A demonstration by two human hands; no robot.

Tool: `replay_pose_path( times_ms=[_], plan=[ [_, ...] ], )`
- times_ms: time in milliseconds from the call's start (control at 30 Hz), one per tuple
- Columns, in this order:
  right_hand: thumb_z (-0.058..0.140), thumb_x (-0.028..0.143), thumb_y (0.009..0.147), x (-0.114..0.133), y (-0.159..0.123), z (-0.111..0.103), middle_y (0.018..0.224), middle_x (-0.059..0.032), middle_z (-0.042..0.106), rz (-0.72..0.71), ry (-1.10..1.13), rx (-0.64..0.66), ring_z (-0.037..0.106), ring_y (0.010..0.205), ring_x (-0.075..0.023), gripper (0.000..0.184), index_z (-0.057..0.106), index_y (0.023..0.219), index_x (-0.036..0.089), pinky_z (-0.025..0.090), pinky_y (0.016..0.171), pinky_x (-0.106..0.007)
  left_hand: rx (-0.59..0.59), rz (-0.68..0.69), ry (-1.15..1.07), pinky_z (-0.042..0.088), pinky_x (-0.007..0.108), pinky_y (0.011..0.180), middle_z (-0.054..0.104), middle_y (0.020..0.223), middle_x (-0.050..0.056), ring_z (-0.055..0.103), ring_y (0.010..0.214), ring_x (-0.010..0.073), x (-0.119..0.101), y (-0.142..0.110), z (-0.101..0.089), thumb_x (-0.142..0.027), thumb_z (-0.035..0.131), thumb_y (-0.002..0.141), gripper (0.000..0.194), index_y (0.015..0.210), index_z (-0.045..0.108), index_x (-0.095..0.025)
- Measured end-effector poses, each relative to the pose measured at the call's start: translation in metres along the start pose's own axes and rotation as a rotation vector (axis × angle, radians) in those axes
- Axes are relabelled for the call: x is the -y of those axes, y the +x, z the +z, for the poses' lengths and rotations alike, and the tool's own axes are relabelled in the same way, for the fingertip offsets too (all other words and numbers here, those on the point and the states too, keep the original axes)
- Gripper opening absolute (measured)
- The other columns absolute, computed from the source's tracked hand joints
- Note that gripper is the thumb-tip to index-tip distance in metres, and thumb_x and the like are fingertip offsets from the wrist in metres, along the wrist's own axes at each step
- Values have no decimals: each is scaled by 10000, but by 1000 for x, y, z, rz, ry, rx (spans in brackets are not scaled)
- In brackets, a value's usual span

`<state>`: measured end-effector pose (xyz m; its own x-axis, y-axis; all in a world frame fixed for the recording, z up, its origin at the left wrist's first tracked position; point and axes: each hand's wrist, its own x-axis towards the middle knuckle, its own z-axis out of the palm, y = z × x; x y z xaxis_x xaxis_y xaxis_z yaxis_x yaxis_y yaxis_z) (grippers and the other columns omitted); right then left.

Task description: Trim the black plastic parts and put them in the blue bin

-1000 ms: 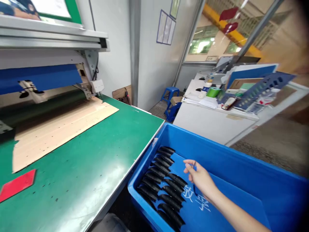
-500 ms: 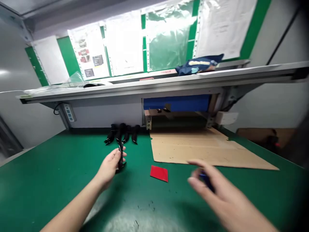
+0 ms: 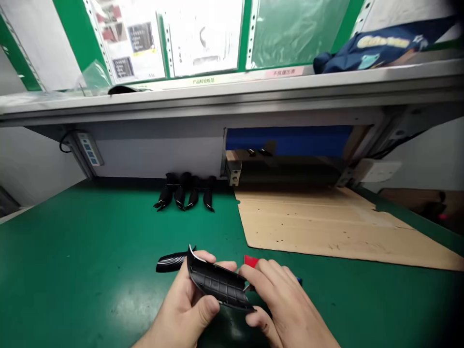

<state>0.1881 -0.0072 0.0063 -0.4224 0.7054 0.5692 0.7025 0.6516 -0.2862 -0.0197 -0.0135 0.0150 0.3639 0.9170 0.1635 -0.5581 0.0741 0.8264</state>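
In the head view my left hand (image 3: 188,302) grips a curved black plastic shell (image 3: 221,285), its ribbed hollow side facing up. My right hand (image 3: 281,302) is closed at the shell's right end, thumb against its lower edge. Between those fingers is a blue-handled tool (image 3: 299,281), mostly hidden; a thin metal tip shows by the shell's edge. Behind my left hand a glossy black part (image 3: 170,262) lies on the green table. A red flat piece (image 3: 250,261) is partly covered by my right hand.
Several black curved parts (image 3: 185,191) stand in a row at the table's back. Flat cardboard (image 3: 308,227) covers the back right. A shelf (image 3: 203,104) spans above, with a dark blue packet (image 3: 384,46) on it. A power strip (image 3: 90,149) hangs at the left.
My hands have come together at the front middle, the right moving left with the blue-handled tool. The black shell is now held up and turned hollow side up. The camera view has moved closer.
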Motion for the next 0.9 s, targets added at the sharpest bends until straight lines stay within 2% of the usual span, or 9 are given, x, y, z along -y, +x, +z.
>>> replay_pose_path(
  times_ms=[200, 300, 467, 633, 900],
  plan=[
    [213, 657, 975, 7, 3, -5, 839, -49, 486, 39, -44, 32, 421, 700, -223, 564, 538, 1043, 201, 313, 615, -315, -13, -40, 16, 465, 296, 933, 632, 1246, 83, 612, 1087, 185, -1, -4, 0, -357, 704, 807, 406, 1163, 519, -290],
    [192, 639, 987, 11, 2, -7, 797, -39, 472, 59, -54, 57, 399, 686, -219, 570, 544, 912, 198, 264, 612, -311, -13, -32, 21, 464, 308, 943, 635, 1239, 87, 607, 1099, 193, -1, -6, 1, -358, 688, 820, 393, 1165, 514, -285],
    [204, 555, 1026, 12, 3, -7, 717, -19, 449, 41, -76, 87, 368, 657, -202, 536, 446, 718, 190, 201, 591, -303, 5, -6, 55, 478, 305, 922, 634, 1232, 87, 627, 1054, 190, 0, -8, 5, -336, 654, 851, 354, 1170, 513, -276],
    [197, 522, 1041, 11, 2, -6, 668, -5, 444, 39, -82, 74, 358, 630, -186, 540, 410, 674, 187, 195, 590, -305, 43, 61, 121, 484, 291, 908, 630, 1224, 77, 638, 1029, 190, -1, -10, 8, -305, 609, 885, 279, 1149, 526, -271],
    [192, 552, 1036, 11, 0, -4, 611, 11, 452, 23, -65, 55, 344, 578, -170, 577, 430, 660, 184, 186, 570, -298, 68, 71, 217, 473, 327, 929, 624, 1224, 87, 627, 1058, 218, -7, -12, 6, -293, 578, 903, 245, 1141, 531, -258]
  ],
)
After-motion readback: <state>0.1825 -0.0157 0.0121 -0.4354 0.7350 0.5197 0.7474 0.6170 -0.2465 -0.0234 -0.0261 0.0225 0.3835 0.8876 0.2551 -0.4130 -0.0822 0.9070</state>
